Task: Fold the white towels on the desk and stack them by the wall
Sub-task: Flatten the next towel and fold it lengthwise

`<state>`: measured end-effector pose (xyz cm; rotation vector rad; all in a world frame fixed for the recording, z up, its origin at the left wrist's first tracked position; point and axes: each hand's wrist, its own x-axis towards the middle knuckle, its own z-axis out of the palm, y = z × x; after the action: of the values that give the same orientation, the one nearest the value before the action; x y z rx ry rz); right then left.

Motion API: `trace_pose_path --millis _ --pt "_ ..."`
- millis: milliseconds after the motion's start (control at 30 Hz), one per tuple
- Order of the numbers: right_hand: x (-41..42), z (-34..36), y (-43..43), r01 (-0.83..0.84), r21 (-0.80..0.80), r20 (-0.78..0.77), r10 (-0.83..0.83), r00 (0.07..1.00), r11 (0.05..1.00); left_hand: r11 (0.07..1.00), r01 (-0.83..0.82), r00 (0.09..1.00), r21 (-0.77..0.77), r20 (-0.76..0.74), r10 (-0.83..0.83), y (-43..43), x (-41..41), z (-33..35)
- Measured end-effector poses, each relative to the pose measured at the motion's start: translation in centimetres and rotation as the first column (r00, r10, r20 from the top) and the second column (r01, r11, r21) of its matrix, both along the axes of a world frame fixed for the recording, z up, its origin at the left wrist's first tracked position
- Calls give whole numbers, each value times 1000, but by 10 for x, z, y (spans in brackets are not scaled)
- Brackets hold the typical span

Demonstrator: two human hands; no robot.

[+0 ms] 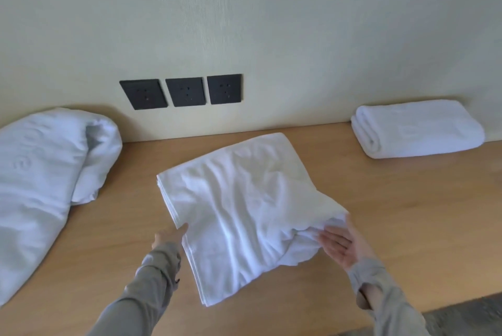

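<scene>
A white towel [239,208], partly folded and wrinkled, lies in the middle of the wooden desk [394,199]. My left hand [171,236] touches its left edge, fingers slipped at or under the hem. My right hand [343,243] is palm-up under the towel's right edge, lifting a bunched fold. A neatly folded white towel [418,129] rests against the wall at the far right. A large loose heap of white towels [46,172] lies at the left.
Three black wall sockets [184,91] sit low on the cream wall above the desk's back edge. The desk's front edge runs at the lower right, with dark floor [467,316] beyond it. Bare wood shows between the towels.
</scene>
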<state>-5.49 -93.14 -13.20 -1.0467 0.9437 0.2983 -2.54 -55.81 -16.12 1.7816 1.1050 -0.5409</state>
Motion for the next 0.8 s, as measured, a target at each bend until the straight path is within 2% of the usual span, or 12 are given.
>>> trace_pose_path --millis 133,233,300,400,433,467,533,567,633,667,733,800 --pt "-25 -22 -4 -136 -103 -118 123 985 985 982 -134 989 -132 48 142 -9 9 -12" --pt "-29 -35 10 -223 -164 -71 215 974 961 968 -154 986 -200 39 165 -20 19 -17" --pt "-22 -33 24 -222 -160 12 227 974 962 975 -151 985 -164 56 162 -24 25 -17" --pt "-3 -32 41 -88 -105 67 95 993 991 995 -73 984 -73 158 83 -28 30 -14" --pt "5 -29 47 -61 -116 65 69 996 991 999 -34 984 -19 176 37 -27 32 -9" --pt "13 -25 52 -69 -199 52 81 995 978 999 -3 980 39 200 -5 -26 34 -4" --pt "35 -7 57 -175 -481 25 213 977 859 993 14 962 116 269 -45 -18 44 12" --pt "46 6 57 -174 -565 75 260 963 807 989 11 951 145 304 -55 -10 50 22" --pt "69 43 49 -107 -668 209 323 923 737 975 -4 929 220 362 -78 13 66 43" --pt "79 64 42 -54 -759 257 376 890 649 965 -13 920 261 381 -90 26 74 53" --pt "91 106 22 123 -940 285 533 797 319 939 -24 909 342 398 -122 53 85 68" --pt "88 134 -1 283 -959 240 610 755 27 915 -35 908 402 396 -139 79 88 72"
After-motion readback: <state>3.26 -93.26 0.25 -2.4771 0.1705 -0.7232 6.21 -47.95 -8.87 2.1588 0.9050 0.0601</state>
